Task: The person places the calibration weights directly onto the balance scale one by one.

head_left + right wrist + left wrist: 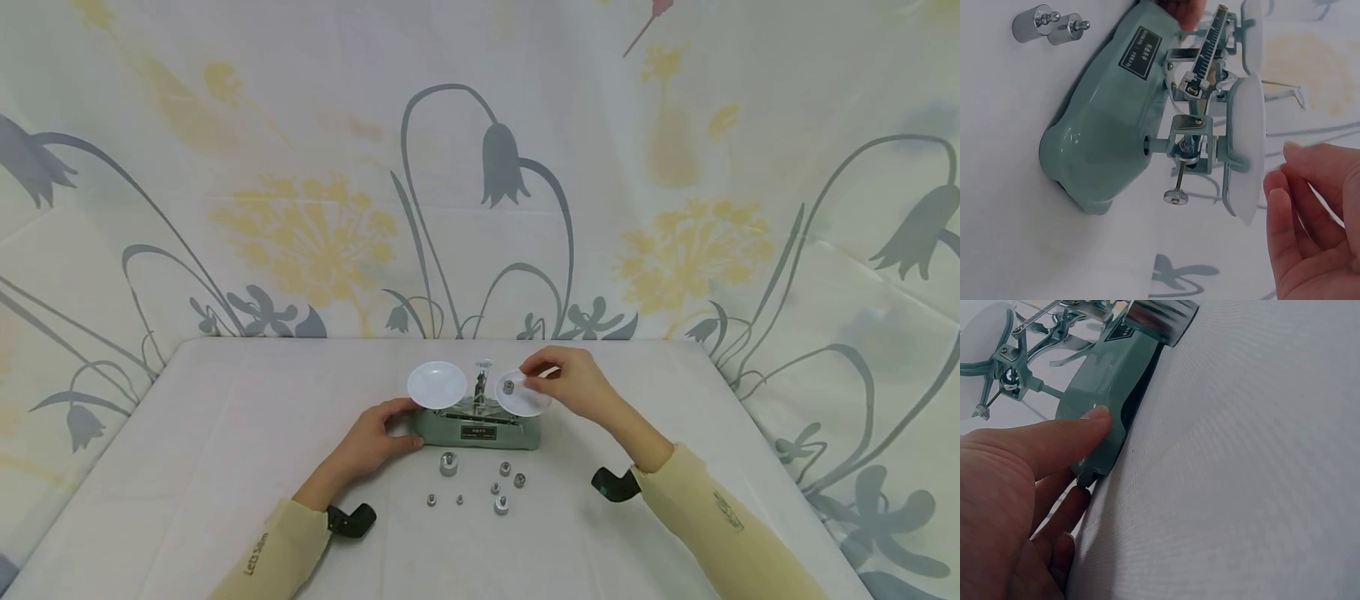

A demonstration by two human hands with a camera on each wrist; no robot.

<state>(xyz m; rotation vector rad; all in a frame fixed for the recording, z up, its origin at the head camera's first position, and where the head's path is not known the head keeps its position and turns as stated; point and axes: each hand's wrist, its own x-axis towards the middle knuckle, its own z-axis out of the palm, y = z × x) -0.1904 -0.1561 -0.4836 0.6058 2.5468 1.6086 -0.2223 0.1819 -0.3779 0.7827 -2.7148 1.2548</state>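
Note:
A green balance scale (476,429) with two white pans stands on the table. My left hand (372,437) grips the left end of its base, thumb (1088,434) on the front face and fingers behind. One metal weight (508,387) sits on the right pan (525,405). Over that pan's right edge is my right hand (579,385), its fingers loosely bent beside the weight. In the right wrist view, nothing shows between the thumb (1300,156) and fingers, and the weight is out of sight. The left pan (437,384) bears nothing.
In front of the scale stand several metal weights of different sizes, the largest (448,465) near the base and another big one (501,505) closer to me. A white cloth (225,433) covers the table. Behind it hangs a flower-patterned curtain (352,150).

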